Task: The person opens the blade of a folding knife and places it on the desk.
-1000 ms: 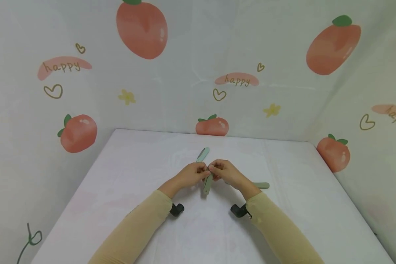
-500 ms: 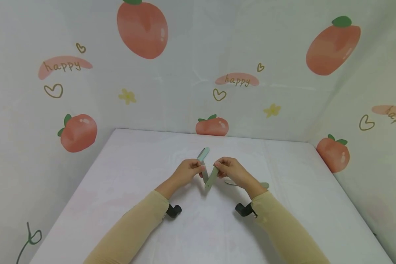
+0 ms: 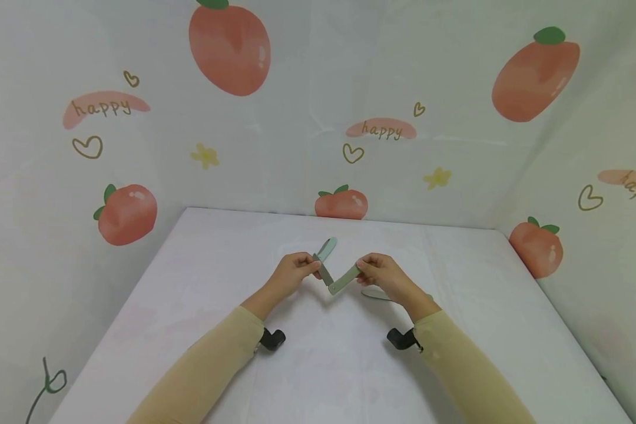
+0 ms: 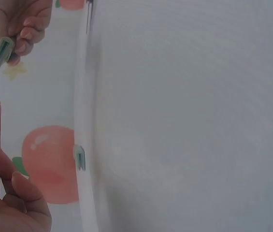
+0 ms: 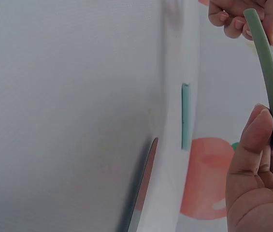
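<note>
A folding knife is held up between the two hands, bent into a V at its pivot. My left hand point(image 3: 290, 274) pinches its grey blade point(image 3: 324, 272) between thumb and fingers. My right hand point(image 3: 388, 275) pinches the far end of its green handle point(image 3: 344, 280). In the right wrist view the handle point(image 5: 270, 79) runs up from the right fingertips toward the left hand point(image 5: 252, 17). The left wrist view shows the handle's slotted end point(image 4: 3, 51) by the right hand, with the thin blade edge below it.
Behind the hands lies a pale teal folding knife point(image 3: 328, 248) on the white table point(image 3: 244, 235). Another knife, its blade point(image 3: 373, 294) out, lies under the right hand and forearm. A printed curtain point(image 3: 297, 118) stands behind the table.
The hands have drawn apart, left hand leftward and right hand rightward. The knife's blade and handle, close together a second ago, now stand in a wide V.
</note>
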Available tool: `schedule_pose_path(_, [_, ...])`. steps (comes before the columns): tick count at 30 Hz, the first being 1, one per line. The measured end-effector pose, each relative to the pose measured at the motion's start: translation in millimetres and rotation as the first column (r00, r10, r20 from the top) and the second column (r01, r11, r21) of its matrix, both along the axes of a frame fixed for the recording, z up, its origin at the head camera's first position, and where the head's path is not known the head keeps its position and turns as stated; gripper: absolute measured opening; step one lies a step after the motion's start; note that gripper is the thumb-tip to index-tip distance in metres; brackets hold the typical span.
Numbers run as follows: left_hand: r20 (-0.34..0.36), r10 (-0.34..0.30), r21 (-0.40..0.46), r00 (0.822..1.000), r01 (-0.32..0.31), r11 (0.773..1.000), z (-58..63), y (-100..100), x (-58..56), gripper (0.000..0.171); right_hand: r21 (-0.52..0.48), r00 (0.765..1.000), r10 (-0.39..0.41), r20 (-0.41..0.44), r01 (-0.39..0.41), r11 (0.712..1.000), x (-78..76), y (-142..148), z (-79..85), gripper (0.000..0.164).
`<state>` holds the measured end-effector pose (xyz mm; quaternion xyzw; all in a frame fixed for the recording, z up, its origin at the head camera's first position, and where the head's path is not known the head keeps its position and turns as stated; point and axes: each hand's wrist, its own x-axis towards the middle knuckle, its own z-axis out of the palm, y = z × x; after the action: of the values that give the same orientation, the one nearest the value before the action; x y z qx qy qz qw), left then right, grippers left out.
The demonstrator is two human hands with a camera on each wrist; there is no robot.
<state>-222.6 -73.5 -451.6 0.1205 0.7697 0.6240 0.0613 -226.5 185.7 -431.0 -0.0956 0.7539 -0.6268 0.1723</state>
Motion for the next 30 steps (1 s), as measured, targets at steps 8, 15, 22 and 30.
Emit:
schedule_pose_path(8, [0.042, 0.013, 0.023, 0.999, -0.014, 1.000, 0.0, -5.3, 1.0, 0.019, -0.006, 1.000, -0.011, 0.016, 0.011, 1.000, 1.2, 6.7, -3.2, 0.027])
schedule_pose_path(15, [0.042, 0.002, 0.002, 0.999, -0.002, 1.000, 0.5, -7.8, 1.6, 0.020, -0.014, 0.999, -0.030, 0.033, 0.030, 0.999, 0.2, 7.4, 0.2, 0.025])
schedule_pose_path(22, [0.085, -0.032, -0.032, 0.996, 0.035, 0.999, 4.6, -11.1, 2.6, 0.012, 0.008, 0.999, 0.018, 0.046, -0.019, 1.000, 0.4, 7.8, 2.3, 0.025])
schedule_pose_path(30, [0.129, -0.086, -0.111, 0.988, 0.101, 0.989, 7.7, -16.6, 2.7, 0.010, 0.078, 0.991, 0.133, 0.033, -0.135, 0.988, 0.3, 12.9, 4.2, 0.028])
